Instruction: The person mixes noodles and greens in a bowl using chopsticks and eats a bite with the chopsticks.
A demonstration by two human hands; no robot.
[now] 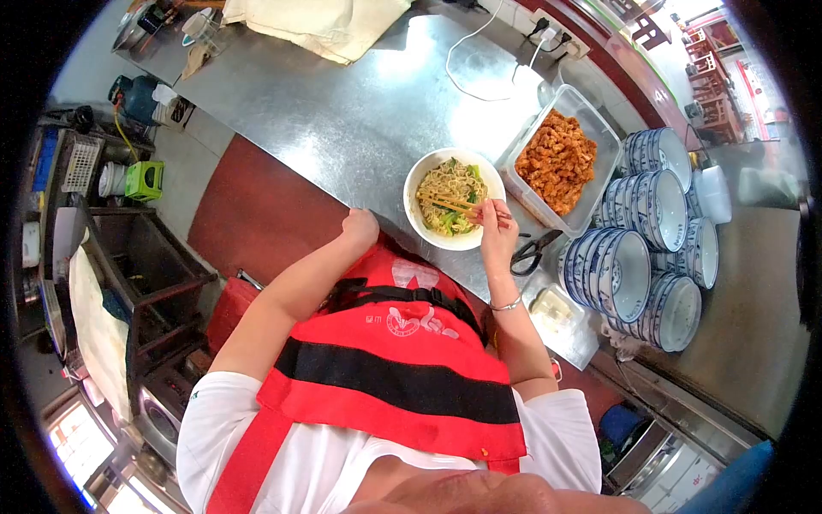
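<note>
My right hand (495,224) is closed around a pair of chopsticks (447,203), with their tips down in the noodles (445,184). The noodles lie with green leafy vegetables in a white bowl (414,218) near the front edge of the steel counter. A bracelet circles my right wrist. My left hand (360,226) is curled into a fist by the counter's edge, left of the bowl and apart from it; nothing shows in it. Beside my right wrist lie black-handled scissors (533,254), partly hidden.
A clear plastic tub (535,201) of reddish-brown food stands right of the bowl. Stacks of blue-and-white bowls (608,274) crowd the right side. A white cable (462,86) runs over the steel counter (317,111); a cream cloth (321,26) lies at the back.
</note>
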